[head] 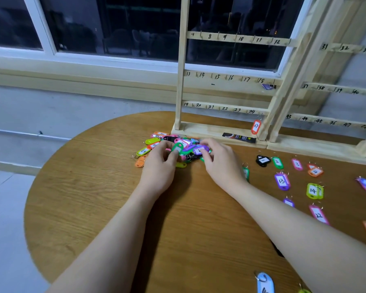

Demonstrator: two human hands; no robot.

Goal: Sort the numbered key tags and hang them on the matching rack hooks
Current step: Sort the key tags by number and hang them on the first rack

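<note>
Working through the heap, both hands sit in the pile of key tags [173,148] at the far middle of the round table [97,187]: the left hand [159,166] has its fingers curled around a green tag [177,148], thumb and forefinger pinching it, while the right hand [219,160] appears to pinch a purple tag [199,149] at its fingertips, though blur there makes that grip less than certain. The step in hand looks like sorting, so the sensible way is to lift one tag clear at a time, turn its white label up, and read the number before moving it; the split rings tangle easily, and pulling two at once would likely drag neighbours across the wood. Just right of the right wrist, sorted tags already lie in loose rows: the black tag marked 1 [262,160], green 2 [277,162], pink 3 [297,164], orange 4 [315,171], then purple 13 [281,181] and lime 14 [313,190] nearer, so any new tag should go into its slot in that order with space left for missing numbers. Behind the pile stands the wooden rack [220,132], its rails numbered by hand, with an orange tag marked 37 [256,126] hanging at the hook by 24, which seems a mismatch worth correcting later.
</note>
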